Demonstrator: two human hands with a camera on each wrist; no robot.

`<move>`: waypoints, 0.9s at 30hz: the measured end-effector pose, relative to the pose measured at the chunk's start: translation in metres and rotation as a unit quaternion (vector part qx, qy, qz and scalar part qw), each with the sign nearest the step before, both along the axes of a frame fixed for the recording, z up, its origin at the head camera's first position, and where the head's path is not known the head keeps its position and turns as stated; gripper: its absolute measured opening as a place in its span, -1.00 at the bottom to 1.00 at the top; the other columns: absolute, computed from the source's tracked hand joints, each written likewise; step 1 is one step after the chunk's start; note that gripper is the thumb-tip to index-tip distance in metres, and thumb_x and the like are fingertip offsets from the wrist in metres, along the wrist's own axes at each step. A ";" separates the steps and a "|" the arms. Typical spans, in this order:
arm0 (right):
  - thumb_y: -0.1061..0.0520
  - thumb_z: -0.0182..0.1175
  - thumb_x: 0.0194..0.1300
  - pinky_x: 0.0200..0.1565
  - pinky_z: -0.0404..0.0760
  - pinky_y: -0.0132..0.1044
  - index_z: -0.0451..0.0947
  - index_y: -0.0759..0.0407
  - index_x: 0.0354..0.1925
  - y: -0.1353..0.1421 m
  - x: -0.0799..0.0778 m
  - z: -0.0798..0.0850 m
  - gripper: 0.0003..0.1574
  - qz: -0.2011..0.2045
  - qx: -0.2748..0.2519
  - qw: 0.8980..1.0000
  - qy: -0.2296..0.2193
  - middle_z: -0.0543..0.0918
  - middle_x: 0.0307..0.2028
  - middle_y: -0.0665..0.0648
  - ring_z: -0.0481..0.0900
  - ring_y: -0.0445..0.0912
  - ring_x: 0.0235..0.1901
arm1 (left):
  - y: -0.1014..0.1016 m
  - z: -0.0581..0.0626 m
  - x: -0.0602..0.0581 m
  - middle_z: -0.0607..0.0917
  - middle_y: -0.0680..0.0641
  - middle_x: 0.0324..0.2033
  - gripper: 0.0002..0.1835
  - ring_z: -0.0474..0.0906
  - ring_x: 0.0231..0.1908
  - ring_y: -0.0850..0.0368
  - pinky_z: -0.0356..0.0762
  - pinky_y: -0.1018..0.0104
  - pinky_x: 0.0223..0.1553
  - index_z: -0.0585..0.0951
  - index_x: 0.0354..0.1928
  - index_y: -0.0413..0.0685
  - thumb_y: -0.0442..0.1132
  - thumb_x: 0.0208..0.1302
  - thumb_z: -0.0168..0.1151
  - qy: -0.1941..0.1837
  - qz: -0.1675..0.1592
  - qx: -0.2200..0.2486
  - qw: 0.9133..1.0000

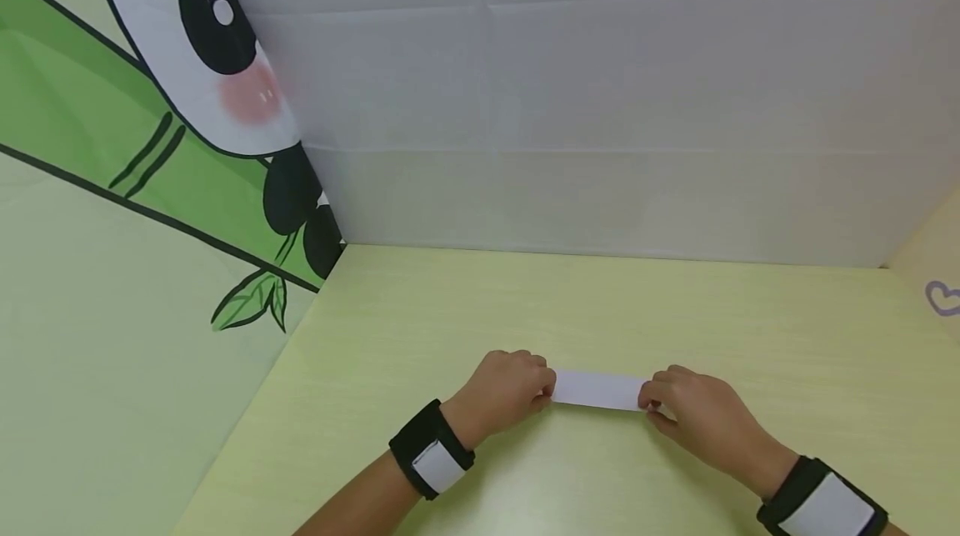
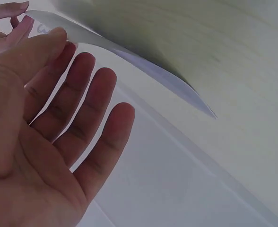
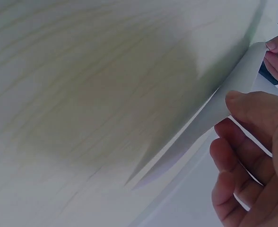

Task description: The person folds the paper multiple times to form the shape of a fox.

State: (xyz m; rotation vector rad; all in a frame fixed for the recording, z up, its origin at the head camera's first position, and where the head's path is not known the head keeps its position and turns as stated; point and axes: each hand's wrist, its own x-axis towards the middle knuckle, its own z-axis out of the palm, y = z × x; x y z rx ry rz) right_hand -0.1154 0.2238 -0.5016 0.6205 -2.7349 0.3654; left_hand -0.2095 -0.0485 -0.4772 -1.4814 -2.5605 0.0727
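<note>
A white sheet of paper (image 1: 600,390) stretches between the two hands just above the table. At its left end my left hand (image 1: 506,390) pinches it between thumb and forefinger. The right hand (image 1: 701,415) pinches the opposite end the same way. In the left wrist view the paper (image 2: 143,66) curves as a thin band, with a faint drawn mark near its far end. Its other fingers (image 2: 96,94) are spread and bent below the sheet. From the right wrist, the paper (image 3: 195,123) appears bowed, its free part close over the table.
The pale wood-grain table (image 1: 480,311) lies under both hands. A white wall panel (image 1: 562,102) rises at the back. On the left hangs a printed cloth (image 1: 97,102) with green bamboo and a cartoon panda. A purple heart (image 1: 943,299) marks the right side.
</note>
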 end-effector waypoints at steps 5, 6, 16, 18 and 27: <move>0.20 0.62 -0.08 -0.44 0.52 -0.38 0.66 -0.11 -0.40 0.002 0.004 -0.002 -0.66 -0.008 -0.004 1.000 0.001 0.60 -0.41 -0.26 0.51 -0.31 -0.37 | -0.004 0.002 0.001 0.63 0.24 -0.47 -0.89 0.49 -0.45 0.36 0.33 0.53 -0.51 0.71 -0.40 0.22 -0.09 0.24 0.48 -0.015 -0.009 0.028 0.999; 0.17 0.62 -0.08 -0.44 0.52 -0.38 0.65 -0.12 -0.40 0.002 0.005 -0.002 -0.66 -0.011 -0.004 1.000 -0.003 0.60 -0.40 -0.26 0.51 -0.31 -0.36 | -0.004 0.003 0.000 0.63 0.23 -0.47 -0.90 0.48 -0.46 0.37 0.31 0.53 -0.51 0.72 -0.39 0.21 -0.08 0.25 0.47 -0.019 -0.010 0.035 0.999; 0.09 0.59 0.02 -0.50 0.45 -0.37 0.67 -0.13 -0.37 0.017 0.004 0.015 -0.74 -0.065 -0.023 0.997 -0.017 0.59 -0.42 -0.25 0.54 -0.26 -0.38 | 0.002 0.017 0.009 0.70 0.19 -0.30 -0.90 0.57 -0.35 0.36 0.46 0.54 -0.39 0.76 -0.20 0.14 -0.07 0.35 0.39 -0.030 -0.026 0.066 0.997; 0.12 0.56 0.07 -0.48 0.48 -0.33 0.68 -0.09 -0.33 0.019 0.000 0.020 -0.77 -0.079 -0.034 0.996 -0.035 0.61 -0.40 -0.21 0.57 -0.21 -0.37 | 0.009 0.019 0.015 0.73 0.16 -0.18 -0.83 0.63 -0.23 0.32 0.54 0.50 -0.26 0.76 -0.09 0.11 -0.06 0.38 0.36 -0.040 -0.033 0.045 0.998; 0.03 0.52 0.14 -0.23 0.67 0.03 0.66 0.30 -0.06 0.023 -0.016 0.004 -0.51 -0.110 -0.028 0.987 -0.113 0.70 -0.11 0.24 0.68 0.14 -0.17 | 0.044 0.009 0.032 0.45 0.03 0.41 -0.31 0.39 0.37 0.19 0.44 0.35 0.24 0.51 0.36 -0.04 0.29 0.43 0.09 -0.069 0.007 -0.138 0.988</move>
